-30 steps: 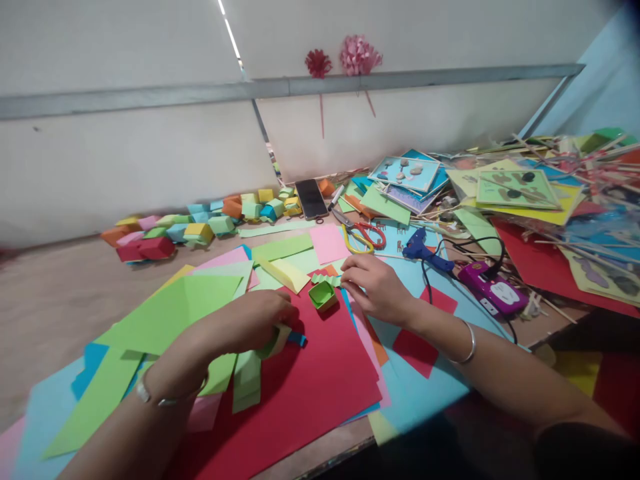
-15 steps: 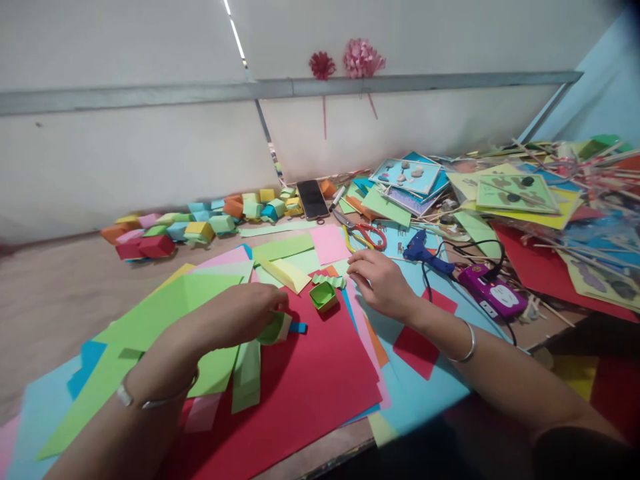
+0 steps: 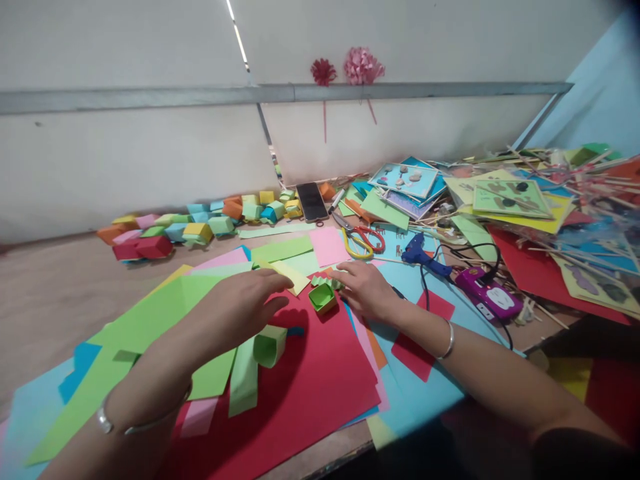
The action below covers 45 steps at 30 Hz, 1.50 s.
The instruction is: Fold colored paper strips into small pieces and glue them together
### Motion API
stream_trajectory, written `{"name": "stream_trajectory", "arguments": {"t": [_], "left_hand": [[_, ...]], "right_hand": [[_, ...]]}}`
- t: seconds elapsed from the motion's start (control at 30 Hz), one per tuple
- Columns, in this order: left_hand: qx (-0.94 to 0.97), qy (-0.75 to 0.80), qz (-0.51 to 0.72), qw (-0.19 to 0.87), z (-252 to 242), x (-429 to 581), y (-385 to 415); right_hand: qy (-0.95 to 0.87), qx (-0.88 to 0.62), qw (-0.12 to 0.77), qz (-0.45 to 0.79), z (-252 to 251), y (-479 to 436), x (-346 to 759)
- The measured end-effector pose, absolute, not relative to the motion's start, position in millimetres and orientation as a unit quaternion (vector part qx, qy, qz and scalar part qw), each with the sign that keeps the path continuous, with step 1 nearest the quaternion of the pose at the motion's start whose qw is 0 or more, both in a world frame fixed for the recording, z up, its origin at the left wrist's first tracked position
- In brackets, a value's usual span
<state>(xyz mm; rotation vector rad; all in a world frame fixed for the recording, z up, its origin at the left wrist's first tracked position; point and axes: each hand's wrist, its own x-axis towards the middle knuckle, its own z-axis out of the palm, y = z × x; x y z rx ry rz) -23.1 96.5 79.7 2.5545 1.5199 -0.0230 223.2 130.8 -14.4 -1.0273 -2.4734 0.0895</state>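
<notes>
My left hand (image 3: 250, 303) hovers over the red sheet (image 3: 315, 373), fingers apart and holding nothing. Below it a pale green paper box (image 3: 269, 347) lies on its side, with a small blue strip (image 3: 296, 331) beside it. My right hand (image 3: 363, 287) is spread, its fingertips at a folded, zigzag green strip (image 3: 325, 282). Just left of those fingers a small open green box (image 3: 322, 299) stands upright on the red sheet. A pale yellow folded piece (image 3: 291, 275) lies behind the left fingertips.
Scissors (image 3: 361, 240), a blue glue gun (image 3: 425, 255) and a purple power block (image 3: 487, 293) with cables lie to the right. A phone (image 3: 312, 202) and many paper cubes (image 3: 200, 230) line the back. Cards and sticks crowd the far right.
My left hand has let go of the pale green box and lifted, its fingers opening. My right hand has moved left to the zigzag strip.
</notes>
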Motion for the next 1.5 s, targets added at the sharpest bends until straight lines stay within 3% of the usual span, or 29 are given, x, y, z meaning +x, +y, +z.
{"name": "stream_trajectory", "arguments": {"t": [0.2,0.4,0.5,0.6,0.73,0.87,0.97,1.07,1.33,1.5], "left_hand": [[0.858,0.504,0.069,0.078,83.3,-13.2,92.5],[0.834,0.487,0.248,0.075,75.1,4.6,88.1],[0.807,0.478,0.305,0.163,71.1,14.6,83.4],[0.783,0.481,0.276,0.281,72.2,18.6,80.5],[0.756,0.489,0.27,0.342,79.0,16.2,81.9],[0.7,0.541,0.316,0.341,86.0,14.9,79.7],[0.673,0.562,0.341,0.338,90.4,15.1,74.6],[0.663,0.579,0.355,0.314,93.1,12.9,71.7],[0.673,0.591,0.342,0.286,98.5,6.7,71.8],[0.668,0.597,0.353,0.27,104.9,11.2,63.9]], "right_hand": [[-0.884,-0.412,0.22,-0.002,-17.5,129.2,217.6],[-0.849,-0.353,0.393,-0.003,7.4,117.6,223.6],[-0.849,-0.251,0.463,-0.044,20.7,101.8,219.0],[-0.85,-0.194,0.479,-0.103,31.6,87.7,214.7],[-0.867,-0.234,0.418,-0.137,51.4,84.6,226.1],[-0.862,-0.364,0.343,-0.087,70.8,103.5,264.8],[-0.82,-0.559,0.116,-0.041,70.5,123.4,299.6],[-0.775,-0.629,0.03,-0.058,60.5,131.1,325.5],[-0.741,-0.653,-0.139,-0.064,59.4,99.6,343.9],[-0.721,-0.662,-0.194,-0.062,58.9,83.2,348.1]]}}
